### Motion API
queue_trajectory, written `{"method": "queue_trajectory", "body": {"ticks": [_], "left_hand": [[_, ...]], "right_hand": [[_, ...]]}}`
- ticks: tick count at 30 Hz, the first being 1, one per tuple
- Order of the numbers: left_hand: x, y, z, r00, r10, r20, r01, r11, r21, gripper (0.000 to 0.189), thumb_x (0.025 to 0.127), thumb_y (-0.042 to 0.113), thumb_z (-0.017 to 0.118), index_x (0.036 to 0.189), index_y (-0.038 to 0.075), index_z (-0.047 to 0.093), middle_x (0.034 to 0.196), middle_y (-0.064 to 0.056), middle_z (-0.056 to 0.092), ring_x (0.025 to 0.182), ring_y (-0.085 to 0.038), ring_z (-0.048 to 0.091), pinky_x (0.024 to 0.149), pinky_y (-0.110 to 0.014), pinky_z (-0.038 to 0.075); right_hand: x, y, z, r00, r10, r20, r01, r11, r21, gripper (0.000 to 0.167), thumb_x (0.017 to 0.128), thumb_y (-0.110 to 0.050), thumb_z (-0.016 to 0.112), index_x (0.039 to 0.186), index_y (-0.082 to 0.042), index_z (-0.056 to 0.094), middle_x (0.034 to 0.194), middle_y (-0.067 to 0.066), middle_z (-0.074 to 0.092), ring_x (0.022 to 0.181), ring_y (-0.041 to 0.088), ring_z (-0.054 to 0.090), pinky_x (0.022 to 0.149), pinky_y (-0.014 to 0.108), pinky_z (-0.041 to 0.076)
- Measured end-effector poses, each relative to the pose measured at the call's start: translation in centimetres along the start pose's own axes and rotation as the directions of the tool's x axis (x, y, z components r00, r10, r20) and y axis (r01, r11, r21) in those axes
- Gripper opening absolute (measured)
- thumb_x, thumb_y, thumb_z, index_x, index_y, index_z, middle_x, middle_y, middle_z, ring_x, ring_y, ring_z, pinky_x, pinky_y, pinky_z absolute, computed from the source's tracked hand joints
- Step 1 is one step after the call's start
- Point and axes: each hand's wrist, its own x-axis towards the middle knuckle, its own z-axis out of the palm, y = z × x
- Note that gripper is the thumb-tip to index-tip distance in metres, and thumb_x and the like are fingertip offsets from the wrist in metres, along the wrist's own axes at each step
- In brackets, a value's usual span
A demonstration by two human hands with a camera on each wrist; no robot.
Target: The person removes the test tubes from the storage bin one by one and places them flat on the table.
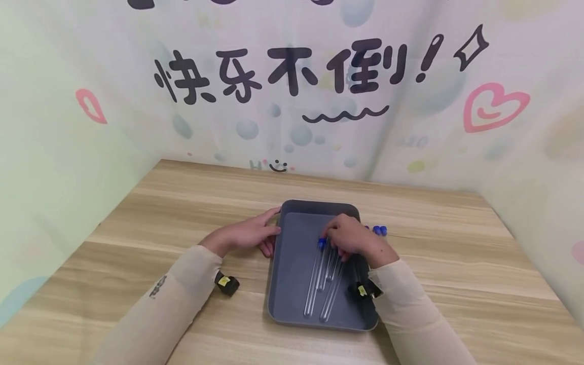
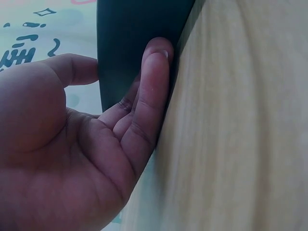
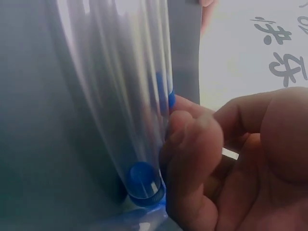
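Note:
A dark grey tray (image 1: 292, 263) lies on the wooden table, with several clear glass-like test tubes (image 1: 312, 284) inside it. My left hand (image 1: 248, 234) rests against the tray's left side. In the left wrist view its fingers (image 2: 149, 96) lie fairly straight along the outer wall, and the thumb touches the wall near the rim. Over the tubes, my right hand (image 1: 350, 235) has its fingers curled and pinches a test tube by its blue cap (image 1: 322, 243). A second blue cap (image 3: 144, 183) shows low in the right wrist view. Part of the grip is hidden behind the fingers.
Blue caps (image 1: 379, 230) lie just beyond the tray's right edge. A patterned cloth (image 1: 283, 132) with dark lettering hangs behind the table (image 1: 433, 243). Both wrists carry small black camera mounts.

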Motion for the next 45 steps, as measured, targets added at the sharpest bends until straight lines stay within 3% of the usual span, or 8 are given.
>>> {"method": "queue_trajectory", "body": {"ticks": [8,16,22,29,37,45], "left_hand": [[0.2,-0.1,0.1,1.0,0.01,0.007,-0.01,1.0,-0.005,0.066,0.107,0.02,0.041,0.162,0.025,0.005,0.084,-0.015,0.064,0.069,-0.022,0.067,0.071,-0.036,0.061],[0.0,0.1,0.1,1.0,0.01,0.013,-0.01,1.0,0.004,0.066,0.107,0.02,0.04,0.162,0.025,0.004,0.084,-0.015,0.064,0.069,-0.021,0.067,0.071,-0.036,0.061],[0.0,0.2,0.1,1.0,0.015,0.019,-0.015,1.0,0.004,0.065,0.107,0.02,0.039,0.162,0.024,0.004,0.084,-0.014,0.064,0.069,-0.021,0.067,0.071,-0.035,0.061],[0.0,0.1,-0.1,1.0,0.014,0.012,-0.014,1.0,0.01,0.066,0.107,0.021,0.041,0.162,0.023,0.005,0.082,-0.014,0.065,0.067,-0.021,0.067,0.071,-0.035,0.061],[0.0,0.1,-0.1,1.0,0.014,0.01,-0.014,1.0,0.009,0.066,0.107,0.022,0.041,0.162,0.024,0.006,0.084,-0.015,0.066,0.068,-0.021,0.067,0.071,-0.036,0.061],[0.0,0.1,-0.1,1.0,0.016,0.023,-0.016,1.0,0.007,0.065,0.106,0.021,0.041,0.162,0.025,0.007,0.089,-0.014,0.067,0.07,-0.021,0.068,0.072,-0.035,0.061]], "right_hand": [[-0.7,-0.1,0.3,0.998,-0.055,0.016,0.055,0.997,-0.054,0.033,0.101,-0.009,0.044,0.105,-0.006,0.076,0.066,0.005,0.057,0.046,0.013,0.05,0.046,0.029,0.051],[-1.4,-0.7,0.9,0.994,-0.095,0.061,0.1,0.992,-0.08,0.033,0.101,-0.01,0.045,0.12,-0.006,0.071,0.071,0.005,0.059,0.047,0.013,0.05,0.045,0.028,0.051],[-1.7,-0.7,1.0,0.991,-0.125,0.044,0.128,0.989,-0.069,0.028,0.099,-0.012,0.05,0.118,-0.007,0.07,0.071,0.004,0.06,0.047,0.014,0.054,0.045,0.029,0.052],[-1.9,-0.9,0.8,0.983,-0.168,0.068,0.165,0.985,0.044,0.022,0.097,-0.017,0.061,0.117,-0.007,0.063,0.084,0.011,0.067,0.053,0.018,0.062,0.048,0.036,0.057],[-2.1,-1.0,1.0,0.973,-0.192,0.129,0.166,0.969,0.186,0.039,0.092,-0.014,0.071,0.122,-0.004,0.049,0.089,0.015,0.071,0.061,0.022,0.067,0.054,0.041,0.06],[-2.2,-1.4,1.6,0.947,-0.238,0.216,0.153,0.925,0.348,0.055,0.091,-0.006,0.071,0.133,-0.001,0.037,0.087,0.014,0.072,0.066,0.024,0.072,0.063,0.044,0.063]]}}
